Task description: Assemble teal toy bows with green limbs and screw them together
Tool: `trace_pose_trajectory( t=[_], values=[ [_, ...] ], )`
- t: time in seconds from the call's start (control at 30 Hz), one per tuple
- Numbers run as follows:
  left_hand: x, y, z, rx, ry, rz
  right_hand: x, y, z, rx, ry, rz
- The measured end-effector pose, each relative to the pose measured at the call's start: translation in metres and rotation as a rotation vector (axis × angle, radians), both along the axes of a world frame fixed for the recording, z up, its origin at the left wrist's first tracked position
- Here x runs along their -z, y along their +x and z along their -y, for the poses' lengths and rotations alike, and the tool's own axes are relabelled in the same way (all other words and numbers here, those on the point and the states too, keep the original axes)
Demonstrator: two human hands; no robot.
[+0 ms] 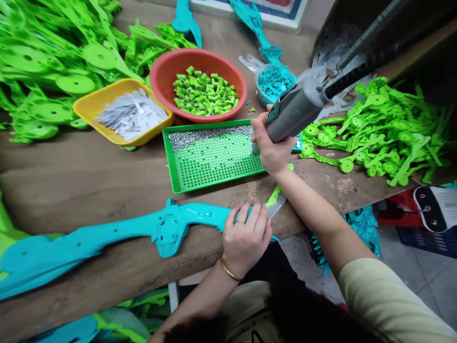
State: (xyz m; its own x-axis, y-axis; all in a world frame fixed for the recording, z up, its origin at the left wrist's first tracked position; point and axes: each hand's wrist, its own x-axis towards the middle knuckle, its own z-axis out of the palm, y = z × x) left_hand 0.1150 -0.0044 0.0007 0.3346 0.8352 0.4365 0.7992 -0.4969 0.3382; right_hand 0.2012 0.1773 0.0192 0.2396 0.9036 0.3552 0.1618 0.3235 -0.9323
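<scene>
My right hand (274,151) is closed around a grey electric screwdriver (298,107), which slants over the right end of a green perforated tray (174,174). Small silver screws (210,135) lie heaped along the tray's far side. My left hand (247,233) grips the right end of a long blue plastic part (171,224), its fingers curled over the top. That part lies along the table's near edge and reaches far to the left. Just beyond my left fingers, a bright green piece (274,196) and a clear curved piece (277,206) show by the blue end.
A red bowl (157,81) of small green cylinders and a yellow tray (85,109) of white strips stand behind. Green parts pile up left (53,71) and right (378,128). A clear tub (264,97) holds small blue pieces. A hose (371,33) and cable run up from the screwdriver.
</scene>
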Motion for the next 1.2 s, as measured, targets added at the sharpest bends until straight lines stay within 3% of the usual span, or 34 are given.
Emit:
trace_pose_trajectory(
  t=[0.1, 0.2, 0.37, 0.47, 0.6, 0.73, 1.0, 1.2],
  values=[
    [0.001, -0.001, 0.0, -0.002, 0.013, 0.002, -0.001, -0.002, 0.0, -0.052, 0.03, 0.054],
    [0.001, -0.002, 0.0, 0.002, 0.021, -0.003, -0.014, 0.005, 0.005, -0.04, 0.114, 0.151],
    [0.002, -0.004, -0.001, 0.014, 0.024, -0.014, -0.042, 0.054, 0.022, 0.083, 0.263, 0.151],
    [0.002, -0.004, -0.002, 0.018, 0.032, -0.012, -0.037, 0.087, 0.028, 0.158, 0.217, 0.183],
    [0.002, -0.004, -0.004, 0.031, 0.058, -0.011, -0.014, 0.109, 0.027, 0.241, 0.208, 0.175],
    [0.001, -0.004, -0.006, 0.037, 0.053, -0.02, -0.005, 0.109, 0.024, 0.194, 0.209, 0.18],
    [0.002, -0.005, -0.005, 0.041, 0.063, -0.039, -0.01, 0.1, 0.027, 0.24, 0.028, 0.046],
    [0.0, -0.005, -0.007, 0.059, 0.067, -0.11, -0.034, 0.095, 0.031, 0.216, 0.033, -0.065]
  ],
)
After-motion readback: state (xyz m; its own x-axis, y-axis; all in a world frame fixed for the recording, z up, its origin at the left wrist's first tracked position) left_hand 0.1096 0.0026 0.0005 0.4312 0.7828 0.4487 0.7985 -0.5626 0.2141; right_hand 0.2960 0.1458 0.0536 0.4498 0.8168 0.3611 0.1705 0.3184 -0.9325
